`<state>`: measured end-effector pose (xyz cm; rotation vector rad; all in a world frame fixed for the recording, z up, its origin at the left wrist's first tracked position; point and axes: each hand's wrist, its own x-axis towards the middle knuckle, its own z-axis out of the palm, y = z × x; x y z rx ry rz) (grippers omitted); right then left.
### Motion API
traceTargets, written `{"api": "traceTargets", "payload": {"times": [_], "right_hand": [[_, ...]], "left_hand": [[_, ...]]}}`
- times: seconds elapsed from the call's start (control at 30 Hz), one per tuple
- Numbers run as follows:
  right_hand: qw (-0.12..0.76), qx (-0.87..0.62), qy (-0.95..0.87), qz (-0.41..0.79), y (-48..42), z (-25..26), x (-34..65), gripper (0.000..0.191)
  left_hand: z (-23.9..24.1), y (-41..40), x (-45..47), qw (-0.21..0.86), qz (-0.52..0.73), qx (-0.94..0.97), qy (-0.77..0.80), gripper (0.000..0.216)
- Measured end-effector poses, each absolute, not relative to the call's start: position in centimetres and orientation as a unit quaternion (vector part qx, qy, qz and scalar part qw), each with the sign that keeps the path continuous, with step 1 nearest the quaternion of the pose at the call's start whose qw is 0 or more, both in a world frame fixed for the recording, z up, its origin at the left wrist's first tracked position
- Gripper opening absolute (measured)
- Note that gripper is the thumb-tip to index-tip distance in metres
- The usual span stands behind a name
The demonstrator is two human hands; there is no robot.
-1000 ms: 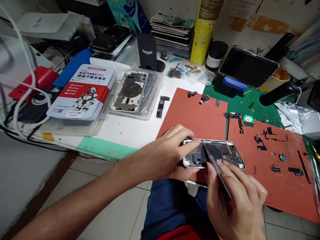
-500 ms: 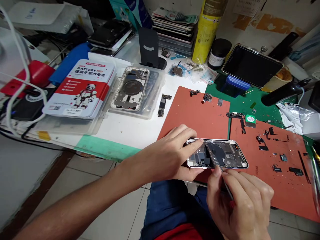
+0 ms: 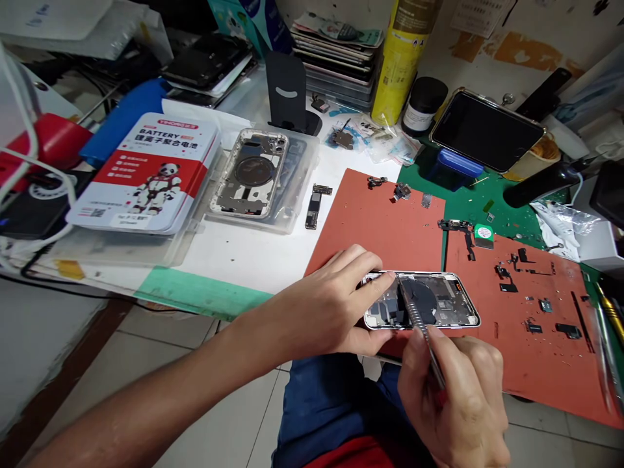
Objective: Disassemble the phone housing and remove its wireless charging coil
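Note:
My left hand (image 3: 336, 296) grips the left end of an opened phone housing (image 3: 446, 304), fingers over its far edge and thumb at the near edge. The housing lies on its back with its inside facing up, showing a dark round pad (image 3: 423, 300). In my right hand (image 3: 458, 390) is a slim metal tool (image 3: 418, 318) with a ribbed grip, held like a pen. Its tip reaches into the housing near the far rim, left of the round pad. What exactly the tip touches is too small to tell.
Small phone parts (image 3: 533, 325) and a logic board (image 3: 316, 207) lie around the orange mats (image 3: 375, 224). At left stand a battery tin (image 3: 146, 175) and another phone housing (image 3: 253, 172) on a plastic box. A phone (image 3: 487, 130) leans at the back right.
My right hand has shifted a little to the left and the tool now stands at a steeper angle in the housing. My left hand keeps its hold. The camera view has moved slightly.

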<state>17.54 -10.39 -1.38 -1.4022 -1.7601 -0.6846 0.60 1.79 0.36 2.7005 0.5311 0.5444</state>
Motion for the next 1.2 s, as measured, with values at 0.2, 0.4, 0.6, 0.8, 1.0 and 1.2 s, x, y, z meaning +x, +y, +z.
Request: {"api": "traceTargets", "payload": {"times": [0.2,0.4,0.6,0.8,1.0,1.2], "right_hand": [[0.378,-0.549,-0.699,-0.260,-10.6,-1.5,17.6,0.052],[0.386,-0.547,-0.695,-0.261,-10.4,-1.7,17.7,0.049],[0.387,-0.559,-0.692,-0.244,-10.9,-1.3,17.7,0.038],[0.437,-0.727,-0.511,-0.141,-9.6,1.7,18.8,0.016],[0.479,-0.723,-0.497,0.029,-3.3,2.0,22.4,0.023],[0.450,-0.740,-0.499,0.035,-1.5,1.7,22.4,0.024]], "left_hand": [[0.4,1.9,0.6,0.170,0.194,0.948,0.186,0.050],[0.3,1.8,0.6,0.163,0.192,0.950,0.187,0.050],[0.2,1.7,0.5,0.169,0.195,0.948,0.186,0.047],[0.1,1.5,0.4,0.156,0.198,0.950,0.185,0.046],[0.2,1.3,0.3,0.146,0.189,0.951,0.195,0.043],[0.2,1.4,-0.2,0.149,0.215,0.948,0.180,0.067]]}}
